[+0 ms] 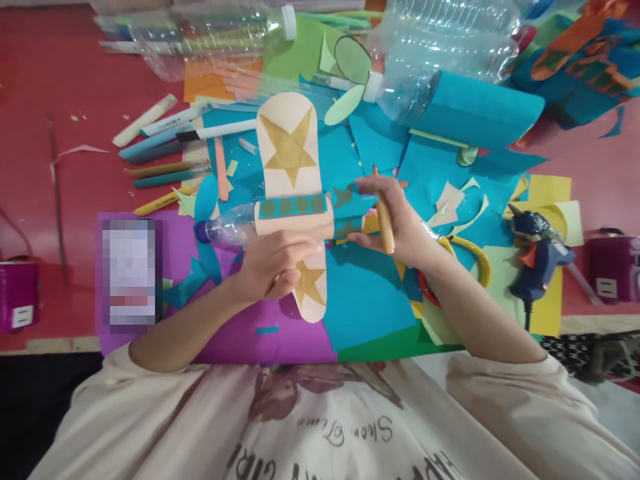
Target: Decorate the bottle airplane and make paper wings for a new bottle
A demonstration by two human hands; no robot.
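While the near wing of the bottle plane is covered by the curled left hand, any pinch there cannot be told. The plane is centred on the clock; at three its blue tail is pinched by the right hand, across which a marker is held. Beyond, a glue gun is laid near three, pens at ten, a clear bottle at eleven.

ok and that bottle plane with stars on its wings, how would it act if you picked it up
The bottle plane is probably light for its size, since its clear nose looks hollow. Its wings may bend if gripped, as they look like flat card. It seems unlikely to roll far, with wings sticking out both sides.
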